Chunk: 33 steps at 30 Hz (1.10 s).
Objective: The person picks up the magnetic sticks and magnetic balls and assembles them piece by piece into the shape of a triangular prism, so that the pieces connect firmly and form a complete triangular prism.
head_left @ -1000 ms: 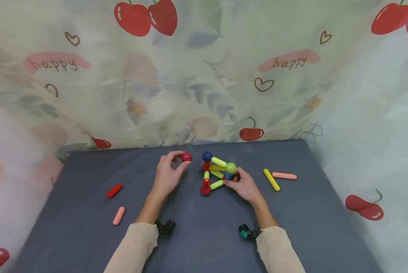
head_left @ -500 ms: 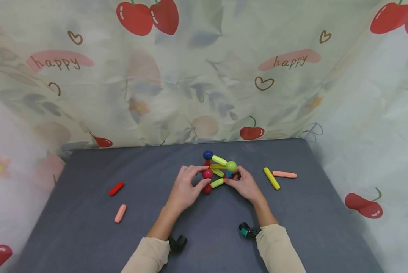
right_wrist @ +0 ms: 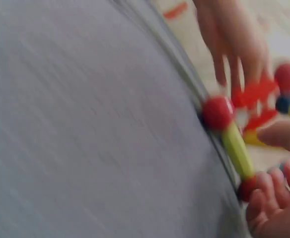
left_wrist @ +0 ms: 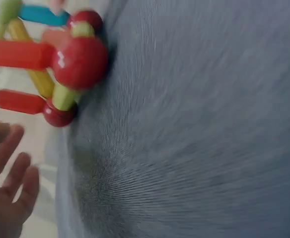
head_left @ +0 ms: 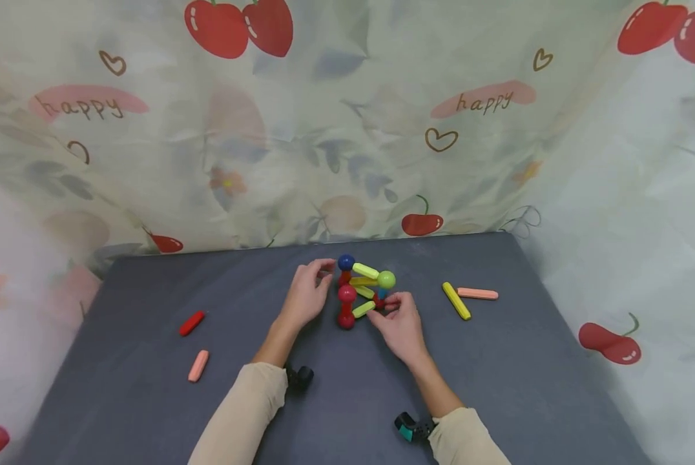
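Note:
A frame of magnetic rods and balls (head_left: 363, 310) stands upright at mid table. A red ball (head_left: 347, 294) tops its front red rod; a blue ball (head_left: 346, 262) and a light-green ball (head_left: 386, 279) top the other two posts. Beside the blue ball, my left hand (head_left: 308, 294) has loosely bent fingers with nothing between them. My right hand (head_left: 402, 326) is at the right corner, thumb and fingers apart around the lower red ball (head_left: 379, 301). The right wrist view, blurred, shows fingertips (right_wrist: 264, 183) right at that ball and the thumb raised away.
To the left lie a red rod (head_left: 192, 323) and a pink rod (head_left: 198, 366). On the right, a yellow rod (head_left: 456, 301) touches another pink rod (head_left: 478, 294). Behind the dark tabletop (head_left: 498, 387) hangs a patterned cloth (head_left: 301, 129).
My left hand brought the red ball rightward onto the front post, let it go and drew back toward the blue ball. My right hand's fingers have loosened and its wrist has moved nearer me.

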{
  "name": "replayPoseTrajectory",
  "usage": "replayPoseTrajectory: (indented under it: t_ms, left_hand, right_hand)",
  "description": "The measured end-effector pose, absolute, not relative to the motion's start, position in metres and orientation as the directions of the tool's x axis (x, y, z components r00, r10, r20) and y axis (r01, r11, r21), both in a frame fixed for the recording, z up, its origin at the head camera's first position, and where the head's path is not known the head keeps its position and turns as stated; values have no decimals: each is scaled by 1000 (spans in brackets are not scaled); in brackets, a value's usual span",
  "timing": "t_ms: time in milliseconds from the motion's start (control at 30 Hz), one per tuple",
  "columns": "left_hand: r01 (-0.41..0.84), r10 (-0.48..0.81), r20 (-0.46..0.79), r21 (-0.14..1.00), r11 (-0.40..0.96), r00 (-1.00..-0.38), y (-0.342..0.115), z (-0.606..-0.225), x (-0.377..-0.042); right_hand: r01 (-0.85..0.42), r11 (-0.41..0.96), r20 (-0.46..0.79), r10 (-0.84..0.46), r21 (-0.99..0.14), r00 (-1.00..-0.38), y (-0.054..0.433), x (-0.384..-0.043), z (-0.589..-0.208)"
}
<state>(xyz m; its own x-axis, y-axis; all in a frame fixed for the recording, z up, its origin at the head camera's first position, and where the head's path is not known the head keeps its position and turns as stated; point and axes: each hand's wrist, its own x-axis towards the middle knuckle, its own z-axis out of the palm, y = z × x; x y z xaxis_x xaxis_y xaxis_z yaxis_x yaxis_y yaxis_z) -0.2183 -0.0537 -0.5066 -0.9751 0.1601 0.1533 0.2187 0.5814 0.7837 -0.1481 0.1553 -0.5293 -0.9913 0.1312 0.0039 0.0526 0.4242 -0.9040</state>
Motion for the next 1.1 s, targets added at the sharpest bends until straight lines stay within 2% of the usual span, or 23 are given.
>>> replayPoseTrajectory:
  t_ms: [133,233,433,567,800,900,1100]
  left_hand:
    - [247,306,50,720,649,-951,-50,-514,-236]
    - [257,341,18,692,675,-940,-56,-518,-237]
    - [197,252,12,657,728,-968,-73,-520,-218]
    - [132,190,-26,627,768,-982,-83,-517,-193]
    - [64,125,-53,628,776,-991,-75,-511,-162]
    - [56,97,-32,615,786,-995,-71,-510,-160]
    - [24,16,18,607,795,-1000,-69,-511,-161]
  right_hand:
    - [-29,507,13,-35,-861,-999,132,-134,-527]
    - [-76,571,5,-126,-817,-992,119,-133,-529]
    - [-108,677,-3,-161,-728,-987,123,-141,-526]
    - [-158,712,45,-175,-684,-983,137,-151,-523]
    - [-187,780,102,-157,-598,-982,151,-160,-523]
    - [-169,835,76,-152,-524,-986,154,-153,-518]
    - [-158,948,69,-145,-275,-987,182,-139,-513]
